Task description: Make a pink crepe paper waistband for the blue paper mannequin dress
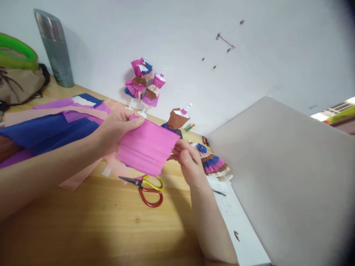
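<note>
A magenta piece of crepe paper [148, 146] with faint fold lines is held up above the table, spread between my two hands. My left hand [118, 123] pinches its upper left corner, thumb on the front face. At the opposite edge, the bent fingers of my right hand [190, 157] grip the right corner, partly hidden by the sheet. Scissors [140, 181] with one yellow and one red handle lie just below the paper, blades pointing left. Left of them, sheets of blue crepe paper [55, 129] and peach crepe paper [80, 175] lie loosely overlapped.
Small dress forms [140, 79] clothed in crepe paper stand along the wall. A brown-topped one [178, 119] is nearer, and a tiered dress [215, 162] is by the grey panel [277, 162]. A thermos [57, 51] and a drawstring bag [20, 83] stand left. White paper [238, 225] lies right.
</note>
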